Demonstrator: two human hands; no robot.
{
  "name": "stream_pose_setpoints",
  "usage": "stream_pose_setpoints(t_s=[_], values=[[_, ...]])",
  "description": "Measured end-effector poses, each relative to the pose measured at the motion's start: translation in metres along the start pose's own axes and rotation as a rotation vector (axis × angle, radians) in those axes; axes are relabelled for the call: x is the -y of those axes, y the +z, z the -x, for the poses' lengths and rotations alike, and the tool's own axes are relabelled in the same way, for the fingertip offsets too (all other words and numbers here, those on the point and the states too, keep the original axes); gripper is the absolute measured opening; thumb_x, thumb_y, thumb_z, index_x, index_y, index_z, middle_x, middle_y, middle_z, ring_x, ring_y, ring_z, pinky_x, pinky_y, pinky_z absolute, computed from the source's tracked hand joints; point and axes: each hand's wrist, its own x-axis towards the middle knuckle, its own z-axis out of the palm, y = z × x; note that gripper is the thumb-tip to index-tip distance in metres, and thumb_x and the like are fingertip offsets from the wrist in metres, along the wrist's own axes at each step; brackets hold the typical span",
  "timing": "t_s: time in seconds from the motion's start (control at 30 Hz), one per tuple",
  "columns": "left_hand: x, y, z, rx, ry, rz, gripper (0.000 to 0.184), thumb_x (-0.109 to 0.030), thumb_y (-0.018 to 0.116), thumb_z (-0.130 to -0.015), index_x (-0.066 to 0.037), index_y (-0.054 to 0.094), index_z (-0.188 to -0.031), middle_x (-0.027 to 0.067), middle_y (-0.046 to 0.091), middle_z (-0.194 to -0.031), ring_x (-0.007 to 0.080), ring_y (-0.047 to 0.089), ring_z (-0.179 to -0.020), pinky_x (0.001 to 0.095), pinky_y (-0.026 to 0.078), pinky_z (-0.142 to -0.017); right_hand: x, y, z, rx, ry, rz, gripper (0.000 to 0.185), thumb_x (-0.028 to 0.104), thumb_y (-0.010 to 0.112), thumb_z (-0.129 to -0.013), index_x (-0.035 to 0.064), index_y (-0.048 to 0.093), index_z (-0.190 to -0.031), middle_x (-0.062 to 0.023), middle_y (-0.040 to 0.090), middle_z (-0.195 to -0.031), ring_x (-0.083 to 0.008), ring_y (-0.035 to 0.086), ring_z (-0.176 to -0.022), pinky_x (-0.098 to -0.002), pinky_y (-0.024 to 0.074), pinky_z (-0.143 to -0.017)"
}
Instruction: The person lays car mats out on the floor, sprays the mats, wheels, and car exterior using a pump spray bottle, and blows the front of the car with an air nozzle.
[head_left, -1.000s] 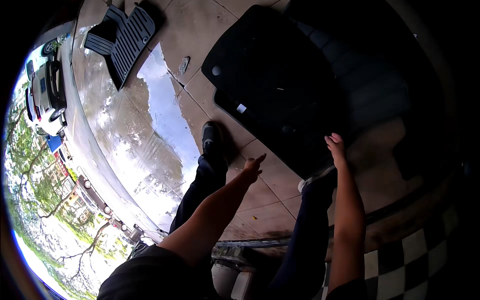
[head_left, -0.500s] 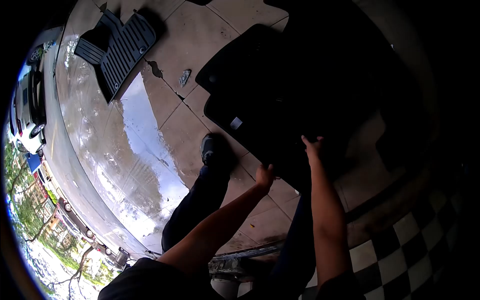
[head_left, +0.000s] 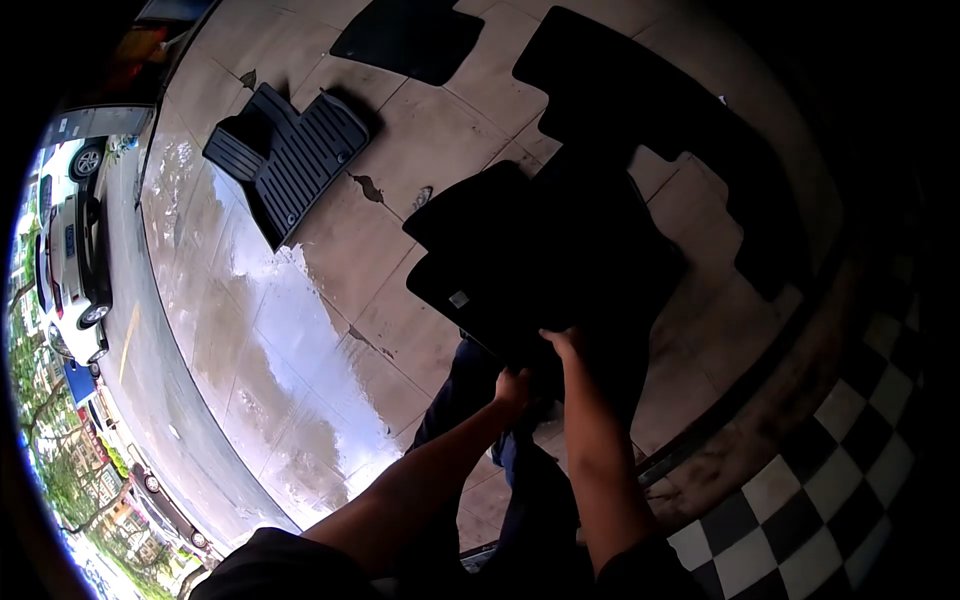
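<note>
A black car floor mat (head_left: 480, 285) with a small white label (head_left: 459, 299) is held up low over the tiled ground. My left hand (head_left: 513, 388) is closed on its near edge. Just to the right, my right hand (head_left: 562, 343) grips the same edge, its thumb lying on top. The fingers under the mat are hidden. More dark mat shapes overlap beyond it, too dark to separate.
A ribbed dark mat (head_left: 310, 150) lies at upper left, and another mat (head_left: 410, 40) at the top. A long notched mat (head_left: 660, 95) curves at upper right. Wet ground (head_left: 290, 320) spreads left. Checkered tiles (head_left: 790, 490) are at lower right; parked cars (head_left: 75, 255) stand far left.
My hands have shifted left and slightly down in view with the mat still in them. The view has tilted and moved back, so more mats on the ground show.
</note>
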Motion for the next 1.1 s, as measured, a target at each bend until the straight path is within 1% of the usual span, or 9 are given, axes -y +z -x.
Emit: stream_pose_setpoints(t_s=[0.2,0.37,0.53,0.63,0.73,0.8,0.93,1.0,1.1], values=[[0.072,-0.036,0.011,0.010,0.253,-0.072,0.031,-0.010,0.046,-0.082,0.008,0.046,-0.107,0.0172,0.059,-0.093,0.0239,0.063,-0.076,0.0305,0.054,-0.064,-0.045,0.050,-0.011,0.264,0.009,-0.570,0.081,0.042,0.073,-0.065,0.0003,0.037,-0.124,-0.0181,0.045,-0.123,-0.0295,0.045,-0.113,-0.0386,0.0394,-0.093],[0.126,-0.046,0.055,0.070,0.242,0.009,0.033,-0.011,0.045,-0.083,0.007,0.043,-0.111,0.0166,0.057,-0.099,0.0248,0.062,-0.078,0.0312,0.054,-0.064,-0.083,0.090,0.024,0.128,-0.034,-0.623,0.085,0.039,0.073,-0.066,0.0017,0.030,-0.129,-0.0190,0.042,-0.126,-0.0307,0.042,-0.116,-0.0408,0.0349,-0.097],[0.157,-0.066,0.103,-0.032,0.226,0.081,0.033,-0.019,0.047,-0.080,0.006,0.048,-0.101,0.0122,0.058,-0.081,0.0209,0.060,-0.072,0.0303,0.051,-0.060,-0.101,0.116,0.042,0.075,-0.081,-0.653,0.082,0.034,0.073,-0.066,0.0020,0.031,-0.129,-0.0197,0.041,-0.126,-0.0302,0.040,-0.118,-0.0400,0.0342,-0.098],[0.187,-0.090,0.094,-0.036,0.219,0.008,0.035,-0.019,0.047,-0.080,0.007,0.046,-0.104,0.0139,0.057,-0.086,0.0207,0.060,-0.073,0.0294,0.051,-0.061,-0.100,0.162,0.029,0.195,-0.008,-0.652,0.061,0.027,0.073,-0.068,0.0002,0.045,-0.115,-0.0191,0.051,-0.114,-0.0292,0.050,-0.106,-0.0383,0.0419,-0.091],[0.206,-0.114,0.092,-0.065,0.202,0.052,0.035,-0.016,0.046,-0.082,0.007,0.044,-0.107,0.0144,0.056,-0.092,0.0209,0.059,-0.079,0.0311,0.053,-0.063,-0.090,0.193,0.038,0.291,0.093,-0.748,0.065,0.026,0.069,-0.071,0.0023,0.039,-0.124,-0.0164,0.046,-0.122,-0.0258,0.047,-0.110,-0.0367,0.0416,-0.090],[0.209,-0.134,0.086,-0.070,0.166,0.123,0.033,-0.014,0.045,-0.082,0.006,0.045,-0.108,0.0138,0.056,-0.094,0.0209,0.059,-0.081,0.0325,0.053,-0.064,-0.076,0.227,0.035,0.007,-0.014,-0.781,0.064,0.019,0.064,-0.075,0.0010,0.033,-0.128,-0.0201,0.038,-0.129,-0.0318,0.039,-0.118,-0.0399,0.0364,-0.095],[0.190,-0.160,0.082,-0.057,0.089,0.147,0.033,-0.014,0.046,-0.083,-0.001,0.044,-0.112,0.0108,0.056,-0.092,0.0205,0.058,-0.071,0.0303,0.050,-0.059,-0.053,0.162,0.065,-0.268,-0.271,-0.853,0.070,0.019,0.060,-0.079,0.0034,0.021,-0.134,-0.0190,0.029,-0.135,-0.0336,0.032,-0.122,-0.0421,0.0322,-0.098],[0.177,-0.171,0.084,-0.057,0.097,0.163,0.031,-0.014,0.046,-0.083,-0.002,0.045,-0.112,0.0096,0.057,-0.090,0.0198,0.057,-0.070,0.0304,0.050,-0.058,-0.067,0.109,0.064,-0.265,-0.272,-1.253,0.068,0.020,0.061,-0.078,0.0025,0.024,-0.133,-0.0186,0.026,-0.137,-0.0308,0.026,-0.126,-0.0373,0.0256,-0.102],[0.180,-0.184,0.074,-0.083,0.174,0.054,0.027,-0.014,0.049,-0.080,-0.002,0.050,-0.105,0.0078,0.057,-0.078,0.0178,0.057,-0.062,0.0298,0.050,-0.053,-0.117,0.033,0.073,-0.277,-0.404,-1.502,0.073,0.015,0.065,-0.074,0.0039,0.024,-0.134,-0.0167,0.030,-0.135,-0.0298,0.034,-0.120,-0.0379,0.0322,-0.096]])
